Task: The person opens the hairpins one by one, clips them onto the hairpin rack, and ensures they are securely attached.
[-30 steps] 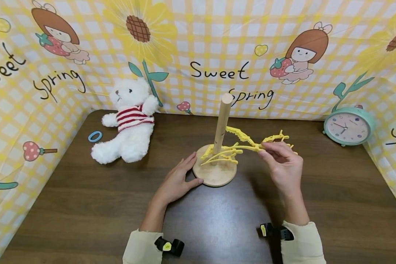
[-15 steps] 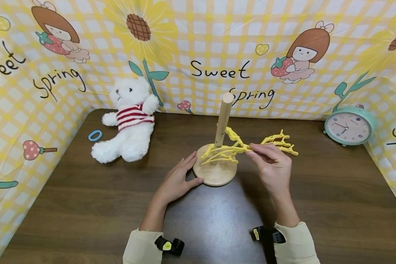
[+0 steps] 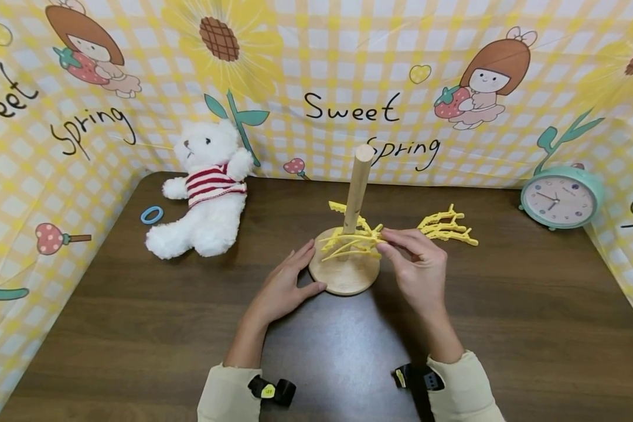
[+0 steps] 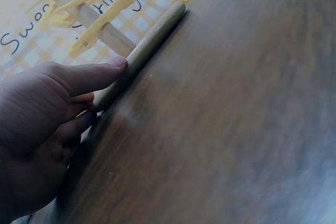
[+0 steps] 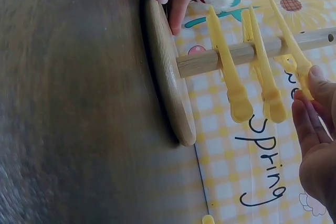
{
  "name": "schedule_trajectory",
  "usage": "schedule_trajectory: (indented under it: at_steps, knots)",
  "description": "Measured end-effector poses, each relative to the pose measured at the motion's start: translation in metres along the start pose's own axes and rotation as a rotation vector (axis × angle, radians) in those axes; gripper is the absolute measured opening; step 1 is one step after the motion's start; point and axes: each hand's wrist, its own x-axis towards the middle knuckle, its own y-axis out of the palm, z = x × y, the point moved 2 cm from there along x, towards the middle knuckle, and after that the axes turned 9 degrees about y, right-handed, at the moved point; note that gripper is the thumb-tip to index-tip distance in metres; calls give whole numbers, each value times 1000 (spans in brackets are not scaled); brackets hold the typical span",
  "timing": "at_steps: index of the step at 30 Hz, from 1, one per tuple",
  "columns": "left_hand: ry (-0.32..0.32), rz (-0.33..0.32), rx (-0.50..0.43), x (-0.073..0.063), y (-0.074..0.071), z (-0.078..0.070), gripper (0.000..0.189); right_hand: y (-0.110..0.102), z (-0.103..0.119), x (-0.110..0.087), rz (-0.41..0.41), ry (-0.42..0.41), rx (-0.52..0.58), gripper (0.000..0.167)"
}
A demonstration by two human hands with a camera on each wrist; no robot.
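Observation:
A wooden stand has a round base [image 3: 345,281] and an upright post [image 3: 358,187]. My left hand [image 3: 281,293] grips the base's left edge, thumb at the front rim and fingers farther back. My right hand [image 3: 421,266] pinches the joined end of a yellow forked plastic piece [image 5: 294,51] between thumb and fingertips. Its two arms lie on either side of the post, one toothed and one smooth. Two similar yellow pieces [image 5: 226,69] straddle the post lower down, nearer the base, as the right wrist view shows.
More yellow pieces [image 3: 445,225] lie in a pile behind the right hand. A white teddy bear [image 3: 216,220] in a striped shirt leans at the back left, beside a blue ring [image 3: 152,215]. A green alarm clock [image 3: 559,199] stands back right. Patterned cloth [image 3: 348,64] walls the table [image 3: 137,328].
My right hand has moved left with the forked piece, bringing its arms from right of the post to both sides of it. The left hand has stayed on the base.

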Motion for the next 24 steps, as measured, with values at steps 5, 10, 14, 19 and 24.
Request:
schedule_trajectory:
  at_steps: [5,10,14,19,24]
  knots:
    - [6,1,5,1,0,0,80,1,-1,0,32,12,24,25]
    - [14,-1,9,1,0,0,80,2,-2,-1,61,17,45,28]
    - [17,-2,8,1,1,0,80,2,-3,0,78,34,57,30]
    - [13,-1,12,1,1,1,80,1,-4,0,99,71,58,31]
    - [11,-3,6,0,1,1,80,-1,-5,1,113,80,60,32]
